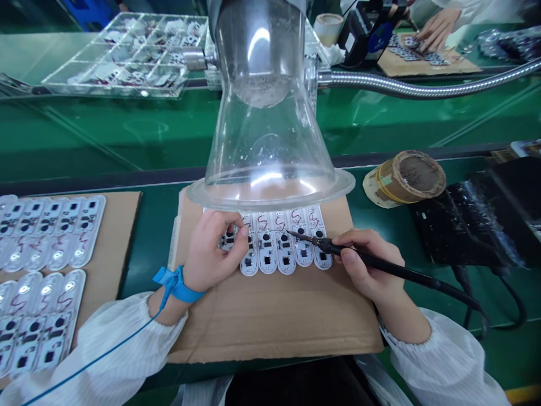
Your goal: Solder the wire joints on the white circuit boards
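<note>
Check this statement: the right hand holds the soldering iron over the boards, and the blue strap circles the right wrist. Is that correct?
Not quite: the head view shows the blue strap circling the left wrist. The right hand does hold the soldering iron over the boards.

green workbench | glossy green band behind | green far bench | blue stool, top left

The boards at frame centre were white with black components and red wires. The soldering iron, right of centre, was black.
</note>
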`<state>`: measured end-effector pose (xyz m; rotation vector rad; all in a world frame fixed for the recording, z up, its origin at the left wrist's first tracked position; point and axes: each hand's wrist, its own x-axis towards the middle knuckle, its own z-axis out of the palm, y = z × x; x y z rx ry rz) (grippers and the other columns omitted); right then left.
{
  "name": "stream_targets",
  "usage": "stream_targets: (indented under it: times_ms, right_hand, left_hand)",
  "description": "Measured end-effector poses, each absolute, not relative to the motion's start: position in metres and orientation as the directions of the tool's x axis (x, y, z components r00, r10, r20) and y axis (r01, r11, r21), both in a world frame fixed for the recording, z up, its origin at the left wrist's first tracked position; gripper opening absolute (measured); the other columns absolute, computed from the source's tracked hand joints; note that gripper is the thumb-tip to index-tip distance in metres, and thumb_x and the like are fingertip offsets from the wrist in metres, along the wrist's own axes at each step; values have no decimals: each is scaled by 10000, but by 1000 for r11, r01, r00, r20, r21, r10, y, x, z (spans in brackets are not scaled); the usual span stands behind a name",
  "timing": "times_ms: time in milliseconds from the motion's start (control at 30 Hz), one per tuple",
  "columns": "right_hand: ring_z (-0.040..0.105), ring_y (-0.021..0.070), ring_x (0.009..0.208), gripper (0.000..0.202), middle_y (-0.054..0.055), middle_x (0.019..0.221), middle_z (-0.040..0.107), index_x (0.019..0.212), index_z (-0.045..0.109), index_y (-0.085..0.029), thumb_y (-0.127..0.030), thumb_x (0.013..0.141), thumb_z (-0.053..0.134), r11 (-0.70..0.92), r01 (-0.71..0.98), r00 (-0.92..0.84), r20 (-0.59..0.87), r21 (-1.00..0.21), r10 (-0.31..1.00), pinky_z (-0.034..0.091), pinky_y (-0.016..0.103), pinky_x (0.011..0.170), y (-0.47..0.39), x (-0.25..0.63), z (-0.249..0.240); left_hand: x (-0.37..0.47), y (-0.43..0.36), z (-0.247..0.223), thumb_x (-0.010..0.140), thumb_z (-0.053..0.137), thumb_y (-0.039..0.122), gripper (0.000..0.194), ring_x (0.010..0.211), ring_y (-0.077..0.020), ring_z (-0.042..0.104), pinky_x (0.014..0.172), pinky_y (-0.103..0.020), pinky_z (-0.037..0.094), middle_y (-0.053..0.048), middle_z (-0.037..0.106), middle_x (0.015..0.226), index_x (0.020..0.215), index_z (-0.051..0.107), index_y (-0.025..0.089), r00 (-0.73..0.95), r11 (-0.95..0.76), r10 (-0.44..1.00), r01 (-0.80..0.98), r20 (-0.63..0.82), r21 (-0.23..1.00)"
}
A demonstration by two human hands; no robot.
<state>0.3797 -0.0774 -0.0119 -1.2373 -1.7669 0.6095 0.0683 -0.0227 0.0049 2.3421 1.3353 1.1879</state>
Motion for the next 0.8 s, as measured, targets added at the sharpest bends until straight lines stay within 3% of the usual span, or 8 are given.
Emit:
stream_targets:
  times_ms: [267, 567, 800]
  right_hand:
    - [721, 152, 615, 74, 9, 840, 767, 1089, 718, -264, -294, 1026, 692, 414, 514, -158, 391, -751, 907, 560, 260, 541, -75, 378, -7]
    - [687, 127, 572, 38, -22, 773, 759, 1009, 708, -263, -298, 1003, 697, 458, 581, -174, 447, -673, 878, 502, 243, 515, -71, 371, 1]
    - [696, 150, 614, 73, 5, 842, 753, 1088, 727, -273, -297, 1024, 701, 384, 472, -99, 384, -794, 918, 538, 280, 549, -79, 379, -10]
  left_hand:
    - [69, -22, 6, 968, 543, 216, 88, 701, -184, 533, 645, -349, 441, -4, 572, 741, 885, 566, 235, 287, -494, 859, 680, 423, 542]
    - [71, -21, 4, 966, 579, 127, 109, 719, -163, 554, 631, -323, 422, 9, 612, 806, 949, 550, 231, 354, -575, 812, 620, 464, 534]
    - [70, -22, 7, 969, 562, 128, 115, 740, -168, 560, 656, -327, 441, 10, 576, 788, 915, 541, 227, 303, -558, 817, 628, 491, 542]
